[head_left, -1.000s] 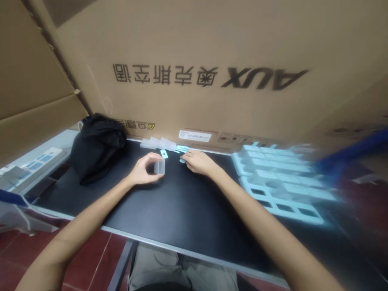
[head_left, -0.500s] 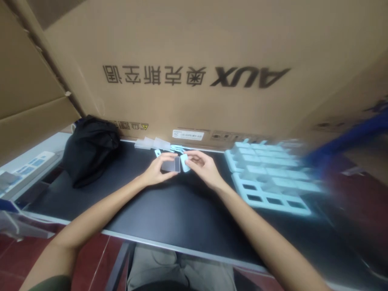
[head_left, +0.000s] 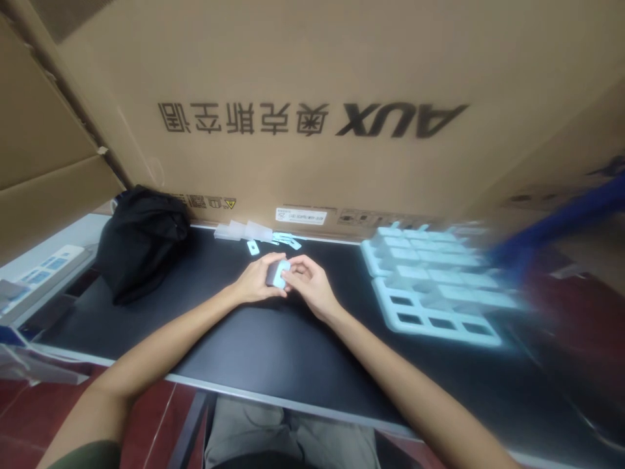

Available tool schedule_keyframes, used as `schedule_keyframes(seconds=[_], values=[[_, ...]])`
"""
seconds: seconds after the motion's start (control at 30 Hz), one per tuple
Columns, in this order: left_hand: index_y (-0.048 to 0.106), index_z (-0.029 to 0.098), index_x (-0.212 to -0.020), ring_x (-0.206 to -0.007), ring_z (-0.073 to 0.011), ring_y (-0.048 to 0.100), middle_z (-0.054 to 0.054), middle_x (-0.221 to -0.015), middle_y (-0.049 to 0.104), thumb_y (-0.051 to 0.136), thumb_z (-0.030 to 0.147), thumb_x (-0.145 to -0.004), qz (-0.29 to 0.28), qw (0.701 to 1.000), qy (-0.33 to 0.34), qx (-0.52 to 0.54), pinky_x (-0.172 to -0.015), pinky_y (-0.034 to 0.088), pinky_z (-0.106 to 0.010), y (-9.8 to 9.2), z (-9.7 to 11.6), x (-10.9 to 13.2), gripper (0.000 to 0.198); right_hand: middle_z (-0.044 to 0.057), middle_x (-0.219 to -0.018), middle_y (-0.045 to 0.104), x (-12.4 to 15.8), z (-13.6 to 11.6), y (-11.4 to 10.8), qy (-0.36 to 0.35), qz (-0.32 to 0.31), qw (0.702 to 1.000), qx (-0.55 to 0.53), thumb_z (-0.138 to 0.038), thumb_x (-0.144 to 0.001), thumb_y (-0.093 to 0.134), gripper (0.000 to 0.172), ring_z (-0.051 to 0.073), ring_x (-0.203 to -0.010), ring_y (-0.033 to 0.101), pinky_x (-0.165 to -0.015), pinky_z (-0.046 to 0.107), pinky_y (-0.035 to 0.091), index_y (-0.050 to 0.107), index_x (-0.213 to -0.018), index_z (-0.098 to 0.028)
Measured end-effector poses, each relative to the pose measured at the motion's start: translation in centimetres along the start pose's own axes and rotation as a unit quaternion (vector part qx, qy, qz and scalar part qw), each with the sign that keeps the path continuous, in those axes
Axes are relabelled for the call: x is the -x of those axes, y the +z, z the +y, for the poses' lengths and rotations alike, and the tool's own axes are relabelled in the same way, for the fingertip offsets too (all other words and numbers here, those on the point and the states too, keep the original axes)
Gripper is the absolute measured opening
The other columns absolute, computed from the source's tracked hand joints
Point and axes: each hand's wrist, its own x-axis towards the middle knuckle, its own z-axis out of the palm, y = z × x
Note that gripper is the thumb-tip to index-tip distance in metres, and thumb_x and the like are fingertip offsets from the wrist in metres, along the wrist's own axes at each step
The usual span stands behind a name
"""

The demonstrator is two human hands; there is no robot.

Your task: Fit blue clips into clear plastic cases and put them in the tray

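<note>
Above the middle of the black table, my left hand point(head_left: 257, 280) is closed around a small clear plastic box point(head_left: 270, 275), thumb below and fingers above. My right hand point(head_left: 312, 284) pinches a light-blue cap point(head_left: 280, 274) and presses it against the box's open end. The cap covers that end; whether it is fully seated I cannot tell. Behind my hands lie several light-blue flat pieces point(head_left: 288, 240), one loose piece with a hole point(head_left: 252, 247), and a few frosted clear boxes point(head_left: 244, 230).
On the right stands a light-blue rack point(head_left: 439, 280) with rows of capped boxes and open slots at its front. A black cloth bag point(head_left: 141, 244) sits at the left beside a white box point(head_left: 46, 273). A large cardboard carton point(head_left: 312, 163) walls off the back.
The light-blue cap has gone from beside the box to against its end. Both hands have come closer together and slightly nearer to me.
</note>
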Motion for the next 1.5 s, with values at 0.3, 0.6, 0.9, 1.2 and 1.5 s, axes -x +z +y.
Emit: schedule_keyframes(seconds=[0.3,0.6,0.9,1.2,1.5], values=[[0.062,0.023,-0.127,-0.08,-0.0215,0.071,-0.008,-0.102,0.073,0.065,0.048,-0.083,-0.008,0.998,0.007,-0.063,-0.075,0.058,-0.034,-0.6,0.9,0.3,0.051,0.007,-0.09,0.072,-6.7,1.4,-5.4,-0.076,0.016,0.9,0.429,-0.029,-0.099,0.035,0.029,0.017,-0.077,0.069,-0.076,0.034,0.056,0.06,-0.109,-0.018],[0.06,0.025,-0.132,-0.081,-0.0219,0.068,-0.007,-0.101,0.07,0.063,0.057,-0.087,-0.045,0.997,-0.036,-0.057,-0.075,0.056,-0.034,-0.3,1.0,0.4,0.055,0.015,-0.109,0.074,-13.0,0.7,-7.3,-0.044,-0.063,0.777,0.624,-0.011,-0.084,0.06,0.025,0.026,-0.104,0.066,-0.092,0.034,0.048,0.064,-0.107,-0.018],[0.025,0.025,-0.164,-0.105,-0.0286,0.061,-0.014,-0.122,0.058,0.038,0.048,-0.107,-0.092,0.994,-0.06,0.012,-0.097,0.053,-0.046,-1.1,1.6,0.1,0.063,0.011,-0.096,0.074,-12.1,-2.1,-7.2,-0.045,-0.064,0.748,0.659,-0.008,-0.081,0.058,0.021,0.023,-0.09,0.069,-0.085,0.033,0.05,0.064,-0.1,-0.017],[0.038,0.029,-0.158,-0.111,-0.0275,0.064,-0.013,-0.125,0.058,0.053,0.039,-0.104,-0.028,0.991,-0.094,0.092,-0.098,0.059,-0.047,1.3,1.9,-0.8,0.057,0.003,-0.087,0.071,-2.6,-9.3,-6.5,-0.114,-0.064,0.942,0.309,-0.039,-0.085,0.073,0.023,0.019,-0.075,0.071,-0.072,0.034,0.059,0.057,-0.091,-0.023],[0.044,0.027,-0.15,-0.116,-0.0244,0.064,-0.013,-0.129,0.056,0.06,0.036,-0.101,-0.023,0.982,-0.105,0.153,-0.094,0.065,-0.04,3.8,4.1,-2.2,0.052,0.001,-0.078,0.069,0.5,-10.6,-6.2,-0.154,-0.102,0.867,0.463,-0.034,-0.088,0.067,0.014,0.013,-0.062,0.061,-0.062,0.027,0.048,0.063,-0.09,-0.021]])
